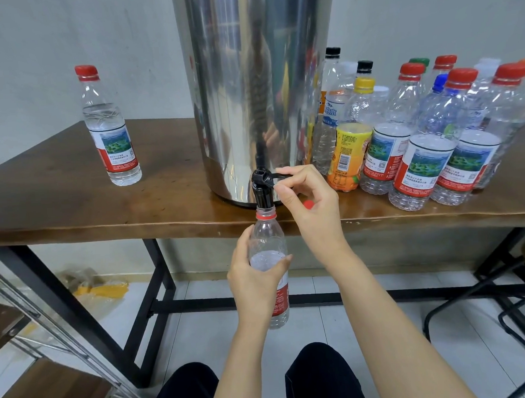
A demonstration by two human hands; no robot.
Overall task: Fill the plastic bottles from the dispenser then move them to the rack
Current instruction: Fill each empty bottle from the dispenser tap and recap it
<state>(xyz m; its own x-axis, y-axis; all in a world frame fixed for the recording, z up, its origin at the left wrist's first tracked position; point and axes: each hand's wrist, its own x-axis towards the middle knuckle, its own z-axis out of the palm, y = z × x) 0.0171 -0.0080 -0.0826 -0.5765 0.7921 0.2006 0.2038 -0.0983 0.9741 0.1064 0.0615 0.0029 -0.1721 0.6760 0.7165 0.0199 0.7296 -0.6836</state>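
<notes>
Under the black tap [262, 188] at the foot of the steel dispenser [256, 76], a clear plastic bottle [267, 238] with a red neck ring hangs upright just off the front edge of the wooden table [55, 196], its open mouth right up against the spout. The left hand [254, 281] grips this bottle round its middle, fingers and thumb curled about it and covering most of the label. The water surface inside shows about level with the thumb. The right hand [312, 202] pinches the tap's lever [279, 175] between thumb and forefinger, with the other fingers curled in. A small red cap [308, 204] shows among those curled fingers; whether they hold it or it lies on the table behind them I cannot tell. The dispenser stands on the table near its front edge. Well to its left a red-capped bottle [109, 131] holding water stands upright alone. To its right a crowd of capped bottles [421, 146] that look empty stands close together, most with red caps, a few black, blue or green. Nearest the dispenser among them is a yellow-capped bottle [349, 150] with an orange label. At the lower left stands a metal-framed rack [36, 394] with wooden boards.
</notes>
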